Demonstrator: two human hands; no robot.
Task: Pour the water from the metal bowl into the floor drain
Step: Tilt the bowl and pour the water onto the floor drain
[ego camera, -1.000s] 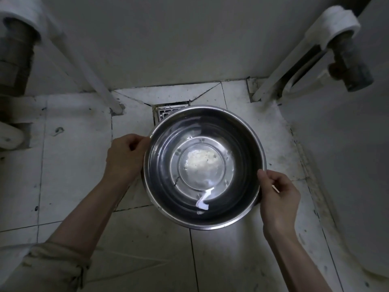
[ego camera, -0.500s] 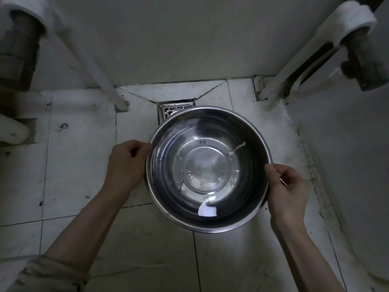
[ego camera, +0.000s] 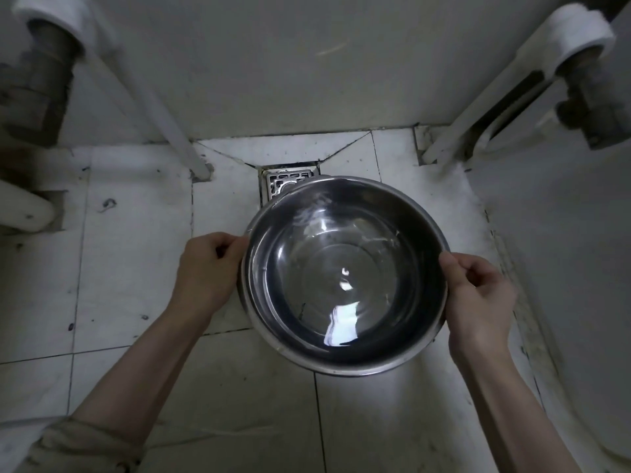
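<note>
The bowl [ego camera: 345, 274] hangs above the tiled floor [ego camera: 136, 268], its far rim over the near edge of the drain [ego camera: 288, 182]. Water lies in its bottom and catches the light. The left hand [ego camera: 208, 271] has a clenched grip on the left rim; the right hand [ego camera: 478, 295] pinches the right rim, thumb on top. A white pipe [ego camera: 164, 121] slants to the floor left of the drain, and the wall [ego camera: 273, 63] stands just behind it.
</note>
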